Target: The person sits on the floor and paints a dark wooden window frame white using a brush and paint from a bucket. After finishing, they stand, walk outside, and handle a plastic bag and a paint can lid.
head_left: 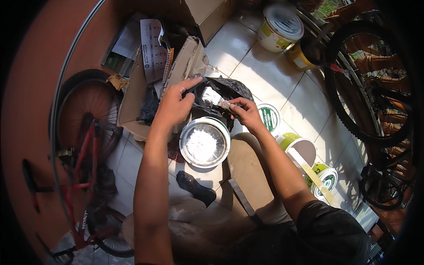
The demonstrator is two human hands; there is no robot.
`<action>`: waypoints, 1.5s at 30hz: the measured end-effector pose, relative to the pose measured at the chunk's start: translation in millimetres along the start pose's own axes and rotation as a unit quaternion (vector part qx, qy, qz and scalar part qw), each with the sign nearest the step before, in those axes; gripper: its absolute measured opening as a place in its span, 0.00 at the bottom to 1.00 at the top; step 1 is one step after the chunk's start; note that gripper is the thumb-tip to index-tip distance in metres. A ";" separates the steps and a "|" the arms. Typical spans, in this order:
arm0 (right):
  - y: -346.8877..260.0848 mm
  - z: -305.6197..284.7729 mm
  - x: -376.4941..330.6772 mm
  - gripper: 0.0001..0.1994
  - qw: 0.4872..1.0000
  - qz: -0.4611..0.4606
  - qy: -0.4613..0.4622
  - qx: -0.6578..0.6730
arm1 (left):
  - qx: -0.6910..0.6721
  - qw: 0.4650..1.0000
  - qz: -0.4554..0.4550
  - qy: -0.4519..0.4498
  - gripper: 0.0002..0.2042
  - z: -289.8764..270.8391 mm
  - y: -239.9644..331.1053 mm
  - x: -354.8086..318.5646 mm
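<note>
Holding the black plastic bag (229, 88) open, the left hand (174, 106) pinches its near-left rim; the right hand (245, 112) grips a powder-laden scoop (215, 97). Best kept level while crossing to the metal bowl (204, 142) just nearer.

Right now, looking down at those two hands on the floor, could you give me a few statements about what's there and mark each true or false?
1. The metal bowl holds white powder. True.
2. The right hand holds a screwdriver. False: it holds a small scoop-like tool loaded with white powder.
3. The left hand grips the edge of the black plastic bag. True.
4. The bag sits on a wooden table. False: it sits on the white tiled floor.
5. A red bicycle lies to the person's left. True.
6. The metal bowl is turned upside down. False: it stands open side up.
</note>
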State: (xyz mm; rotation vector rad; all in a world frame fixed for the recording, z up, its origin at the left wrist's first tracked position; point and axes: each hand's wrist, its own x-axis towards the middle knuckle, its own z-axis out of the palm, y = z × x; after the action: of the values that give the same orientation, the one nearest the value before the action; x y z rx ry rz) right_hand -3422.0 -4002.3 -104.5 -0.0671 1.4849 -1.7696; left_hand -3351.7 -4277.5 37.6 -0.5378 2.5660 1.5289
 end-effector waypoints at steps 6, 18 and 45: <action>-44.9 4.5 -27.0 0.11 0.999 -0.026 0.019 -0.027 | 0.081 0.995 0.050 0.009 0.27 -5.8 5.9 18.7; -66.8 31.6 -140.5 0.15 0.993 -0.039 0.002 -0.113 | 0.173 0.983 0.055 0.021 0.24 -11.4 -3.9 34.7; -36.5 55.3 -171.1 0.25 0.856 -0.289 -0.023 -0.428 | 0.148 0.987 0.055 0.012 0.25 -3.1 -5.0 26.9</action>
State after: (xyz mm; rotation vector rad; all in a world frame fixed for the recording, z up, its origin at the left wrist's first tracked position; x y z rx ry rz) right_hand -3298.0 -3945.2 18.2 -1.0986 2.2658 -1.3362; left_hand -3374.8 -4289.0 27.8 -0.3853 2.8125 1.1408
